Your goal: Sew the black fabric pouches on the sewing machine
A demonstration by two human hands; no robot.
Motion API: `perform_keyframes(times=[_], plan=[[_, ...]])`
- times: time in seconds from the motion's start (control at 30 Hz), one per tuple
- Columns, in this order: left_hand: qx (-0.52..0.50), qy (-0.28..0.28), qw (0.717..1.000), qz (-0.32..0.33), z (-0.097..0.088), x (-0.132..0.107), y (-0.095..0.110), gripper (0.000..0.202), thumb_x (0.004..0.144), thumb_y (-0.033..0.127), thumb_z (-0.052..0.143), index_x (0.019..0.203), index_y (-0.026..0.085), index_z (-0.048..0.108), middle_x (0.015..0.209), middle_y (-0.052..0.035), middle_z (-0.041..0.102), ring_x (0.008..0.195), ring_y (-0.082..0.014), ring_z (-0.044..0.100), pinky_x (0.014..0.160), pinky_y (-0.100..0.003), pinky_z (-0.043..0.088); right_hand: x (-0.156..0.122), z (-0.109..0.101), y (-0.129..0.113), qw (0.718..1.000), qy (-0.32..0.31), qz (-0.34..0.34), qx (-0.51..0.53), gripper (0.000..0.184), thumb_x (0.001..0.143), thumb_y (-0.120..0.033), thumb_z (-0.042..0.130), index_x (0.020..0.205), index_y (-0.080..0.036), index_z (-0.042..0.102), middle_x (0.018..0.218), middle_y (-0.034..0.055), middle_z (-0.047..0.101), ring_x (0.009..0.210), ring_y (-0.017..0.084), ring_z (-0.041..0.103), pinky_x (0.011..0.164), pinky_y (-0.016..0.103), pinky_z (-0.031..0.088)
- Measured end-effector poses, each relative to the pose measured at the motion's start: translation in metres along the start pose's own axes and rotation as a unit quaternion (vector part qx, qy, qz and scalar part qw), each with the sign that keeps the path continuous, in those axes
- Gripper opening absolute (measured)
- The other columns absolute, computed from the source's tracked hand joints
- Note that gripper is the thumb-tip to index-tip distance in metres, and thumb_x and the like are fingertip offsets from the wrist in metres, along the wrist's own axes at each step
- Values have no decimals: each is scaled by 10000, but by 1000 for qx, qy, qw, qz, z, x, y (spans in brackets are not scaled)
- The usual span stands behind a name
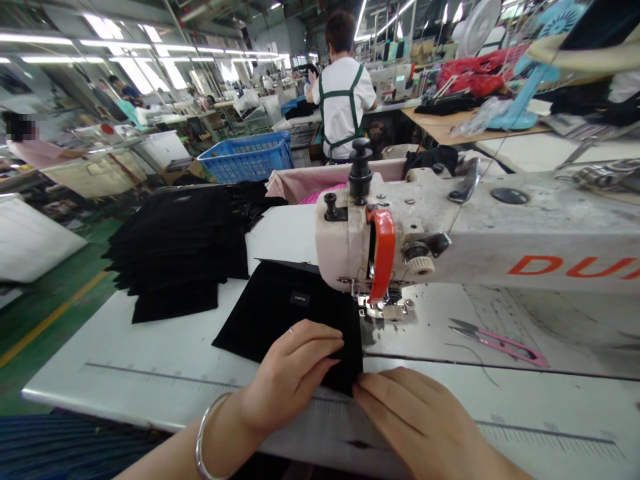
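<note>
A black fabric panel (270, 313) with a small dark label (300, 299) lies on the white sewing table. Its right edge runs beside the presser foot (383, 310) of the sewing machine (345, 233). On top of the panel, my left hand (295, 367) presses with fingers together and curled, the thumb close under them, gripping the cloth. My right hand (415, 413) pinches the near right corner of the panel; part of that grip is hidden. To the right lie pink-handled thread snips (500, 342), touched by neither hand.
A stack of black fabric pieces (175, 240) stands on the table's left. Ruler markings (165, 377) run along the near edge. Behind are a blue plastic basket (250, 157), a person in a white shirt (343, 100), and a blue fan (525, 100) on another table.
</note>
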State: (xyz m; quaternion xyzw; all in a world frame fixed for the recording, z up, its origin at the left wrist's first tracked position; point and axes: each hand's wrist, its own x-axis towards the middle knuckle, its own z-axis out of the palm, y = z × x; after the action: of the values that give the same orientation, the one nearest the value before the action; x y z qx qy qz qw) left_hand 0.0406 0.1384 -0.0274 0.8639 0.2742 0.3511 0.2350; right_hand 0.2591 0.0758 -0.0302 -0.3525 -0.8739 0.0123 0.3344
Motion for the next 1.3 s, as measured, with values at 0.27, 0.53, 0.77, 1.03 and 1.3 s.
perform_keyframes(times=[0.27,0.53,0.77,1.03,1.3], plan=[[94,-119,980,129,2,2,1,282,943,42,447,1185,84,585,1122,-140,659,1024,-201,595,901,-360,533,-16,12,-3,997,-25,72,32,351,990,-113,333,961,-168,679,852,63,674,725,176,582,655,301,513],[113,-207,963,127,2,3,6,249,976,91,458,1188,114,588,1096,-98,674,965,-200,597,857,-364,508,-28,14,-7,997,-9,74,32,324,1017,-178,363,1012,-184,687,915,49,693,803,181,583,707,313,512],[77,-200,965,150,5,0,2,241,967,80,485,1184,94,588,1139,-103,682,1065,-214,589,915,-372,505,-31,11,-8,991,-10,103,86,253,990,-158,433,1027,-184,682,914,53,683,826,186,591,722,325,509],[59,-201,967,145,8,0,2,250,957,42,455,1165,96,582,1089,-90,701,998,-175,633,891,-355,521,-26,9,-9,989,-4,109,95,230,962,-132,461,1009,-181,681,879,51,672,816,184,588,718,325,517],[67,-193,970,133,5,2,14,178,944,55,482,1044,107,620,1005,-58,714,967,-163,641,914,-335,513,-29,11,-4,995,-6,85,56,275,959,-125,423,1104,-156,655,1104,85,692,891,204,635,772,339,566]])
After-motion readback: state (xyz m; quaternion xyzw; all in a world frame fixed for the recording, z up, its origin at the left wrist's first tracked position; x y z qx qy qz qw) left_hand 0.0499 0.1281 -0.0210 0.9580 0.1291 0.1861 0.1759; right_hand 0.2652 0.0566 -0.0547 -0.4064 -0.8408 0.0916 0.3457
